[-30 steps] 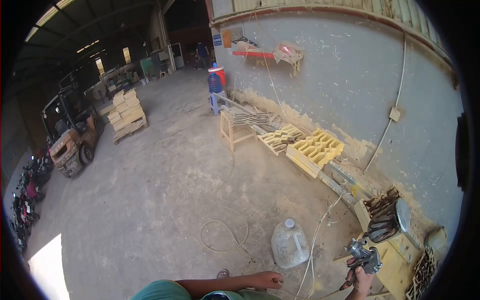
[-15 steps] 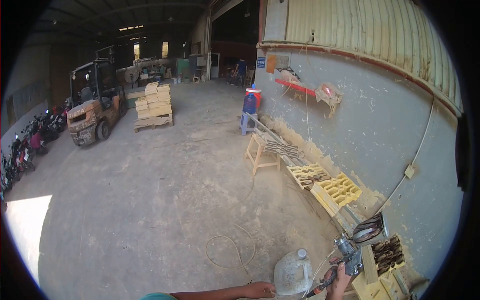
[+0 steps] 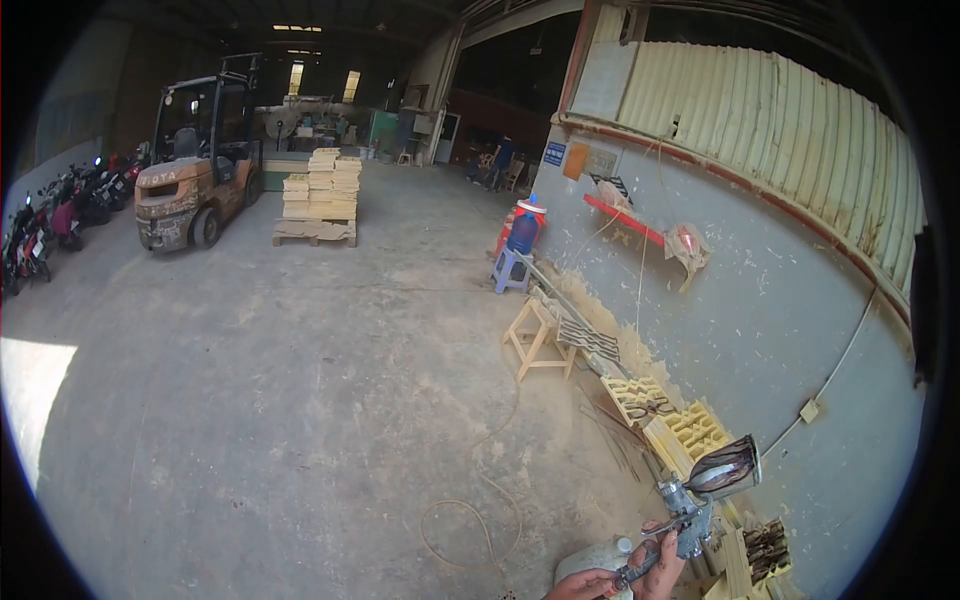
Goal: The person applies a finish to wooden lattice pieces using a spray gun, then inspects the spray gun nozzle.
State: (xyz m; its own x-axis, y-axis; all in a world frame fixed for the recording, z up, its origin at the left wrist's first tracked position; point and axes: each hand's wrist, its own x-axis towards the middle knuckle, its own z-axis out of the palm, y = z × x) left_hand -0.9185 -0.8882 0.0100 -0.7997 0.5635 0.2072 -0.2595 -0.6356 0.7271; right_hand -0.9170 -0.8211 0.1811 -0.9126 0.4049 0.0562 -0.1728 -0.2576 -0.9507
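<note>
At the lower right, my right hand is wrapped round the handle of a metal spray gun with a stained cup on top. My left hand is closed at the lower end of the gun's handle, by the hose fitting. Behind both hands stands a whitish plastic jug, partly hidden by them. Just right of the gun lie yellow pieces and a dark-coated slatted piece.
Yellow lattice pieces lie on a rail along the wall, near a wooden stand. A hose loops on the floor. Farther back are a forklift, stacked boards, motorbikes and a person.
My left hand has moved right, from beside the jug to the base of the spray gun. The view has tilted and shifted, and the jug now sits lower in it.
</note>
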